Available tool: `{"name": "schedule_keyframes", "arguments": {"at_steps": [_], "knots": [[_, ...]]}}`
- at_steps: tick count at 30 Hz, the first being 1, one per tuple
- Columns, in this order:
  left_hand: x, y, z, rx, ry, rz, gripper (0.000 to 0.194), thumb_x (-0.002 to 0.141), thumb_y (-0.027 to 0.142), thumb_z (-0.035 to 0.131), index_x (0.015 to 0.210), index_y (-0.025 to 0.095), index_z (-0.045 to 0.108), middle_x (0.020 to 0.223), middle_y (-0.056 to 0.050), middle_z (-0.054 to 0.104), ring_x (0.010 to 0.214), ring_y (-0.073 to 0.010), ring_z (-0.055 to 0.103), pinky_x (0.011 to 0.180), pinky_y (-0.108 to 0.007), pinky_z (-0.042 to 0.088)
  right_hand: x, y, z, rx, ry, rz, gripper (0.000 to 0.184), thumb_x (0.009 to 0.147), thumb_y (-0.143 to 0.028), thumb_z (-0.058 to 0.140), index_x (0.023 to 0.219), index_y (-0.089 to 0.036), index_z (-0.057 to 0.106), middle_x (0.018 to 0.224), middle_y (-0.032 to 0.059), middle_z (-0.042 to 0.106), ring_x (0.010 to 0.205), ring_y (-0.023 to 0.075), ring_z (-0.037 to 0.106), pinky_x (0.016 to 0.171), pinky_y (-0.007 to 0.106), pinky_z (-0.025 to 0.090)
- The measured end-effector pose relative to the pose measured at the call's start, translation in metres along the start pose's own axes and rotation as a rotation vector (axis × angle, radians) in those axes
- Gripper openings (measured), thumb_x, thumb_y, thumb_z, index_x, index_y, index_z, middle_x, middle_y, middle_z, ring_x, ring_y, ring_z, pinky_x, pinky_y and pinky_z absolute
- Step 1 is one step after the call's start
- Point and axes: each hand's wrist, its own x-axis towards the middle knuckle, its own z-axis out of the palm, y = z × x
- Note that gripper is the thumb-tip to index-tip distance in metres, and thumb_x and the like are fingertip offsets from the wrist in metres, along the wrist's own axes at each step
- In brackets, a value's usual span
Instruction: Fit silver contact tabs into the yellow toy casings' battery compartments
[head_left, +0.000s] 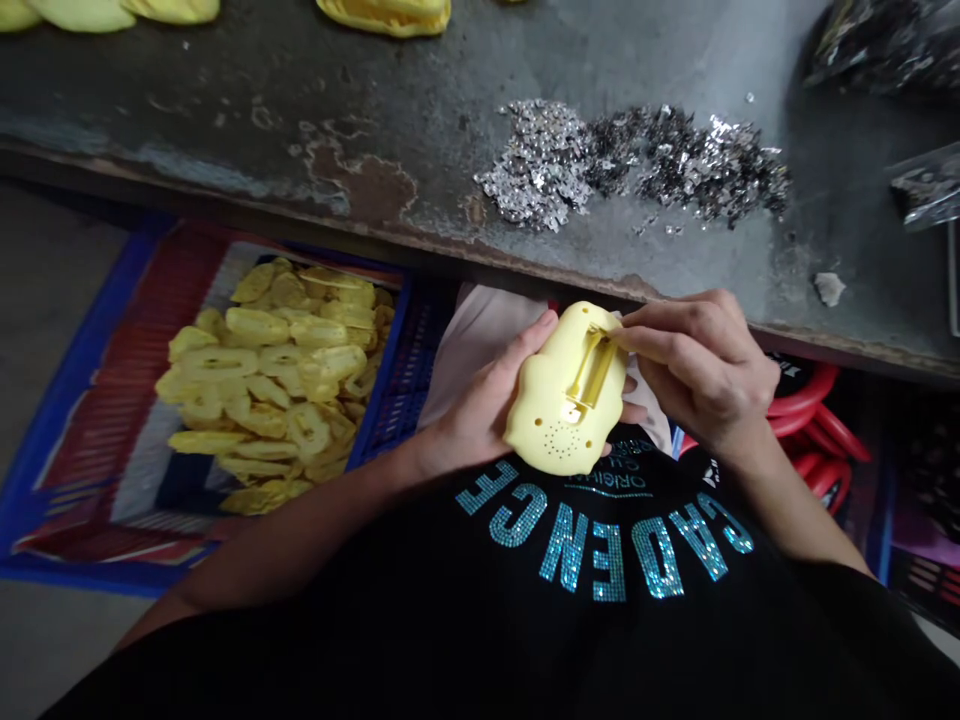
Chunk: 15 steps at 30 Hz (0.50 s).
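Observation:
A pale yellow plastic shell with a wavy outline lies in my left hand, which is wrapped round its left side and underside. Its outer face shows a long battery compartment, small screw holes and a round patch of speaker holes. My right hand is closed in a pinch, its fingertips at the compartment's upper end. Whatever is between those fingertips is hidden. On the bench just beyond sits a pile of small shiny metal clips, spreading into a darker heap to the right.
The grey metal bench has a worn front edge above my hands. Yellow parts lie at its far side; plastic bags of dark metal pieces are at right. A blue crate of yellow shells stands lower left. Red tubing shows at right.

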Motion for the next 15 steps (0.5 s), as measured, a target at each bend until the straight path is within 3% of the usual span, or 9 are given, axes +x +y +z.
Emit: {"name": "schedule_keyframes", "arguments": {"at_steps": [4,8,12,14,15], "knots": [[-0.002,-0.002,0.005,-0.004,0.043,0.024,0.078,0.106,0.082,0.075,0.153,0.021,0.077,0.125,-0.018,0.092,0.106,-0.0409,0.093,0.079,-0.047,0.079,0.01,0.001,-0.007,0.186,-0.031,0.169,0.022,0.116,-0.021,0.075,0.133,-0.032,0.084,0.123,0.0058,0.09,0.107,0.0254,0.084,0.093,0.044,0.066],[0.004,-0.005,0.005,0.097,0.098,0.157,0.086,0.103,0.082,0.083,0.162,0.021,0.07,0.123,-0.013,0.092,0.098,-0.0343,0.092,0.074,-0.039,0.076,0.027,0.014,-0.014,0.407,-0.235,0.288,0.025,0.114,-0.036,0.083,0.136,-0.024,0.083,0.127,0.0098,0.087,0.111,0.0251,0.083,0.09,0.038,0.069],[0.007,-0.009,0.006,0.275,0.27,0.372,0.072,0.093,0.075,0.098,0.14,0.022,0.081,0.104,-0.008,0.091,0.093,-0.0269,0.09,0.078,-0.03,0.074,0.032,0.016,-0.012,0.413,-0.375,0.327,0.023,0.11,-0.024,0.077,0.133,-0.019,0.079,0.115,0.0073,0.081,0.097,0.0193,0.078,0.086,0.032,0.064],[0.005,-0.011,0.001,0.387,0.413,0.397,0.068,0.091,0.077,0.098,0.127,0.021,0.086,0.094,-0.007,0.089,0.092,-0.0292,0.09,0.079,-0.031,0.074,0.026,0.013,-0.003,0.419,-0.372,0.365,0.021,0.106,-0.019,0.076,0.127,-0.019,0.076,0.111,0.0053,0.078,0.093,0.0179,0.075,0.083,0.03,0.062],[0.004,-0.012,-0.004,0.443,0.45,0.384,0.067,0.095,0.078,0.094,0.131,0.022,0.087,0.097,-0.008,0.091,0.099,-0.0326,0.092,0.083,-0.035,0.076,0.022,0.014,0.004,0.43,-0.351,0.372,0.02,0.103,-0.021,0.079,0.122,-0.021,0.076,0.107,0.0037,0.076,0.091,0.0182,0.074,0.08,0.029,0.061]]}}
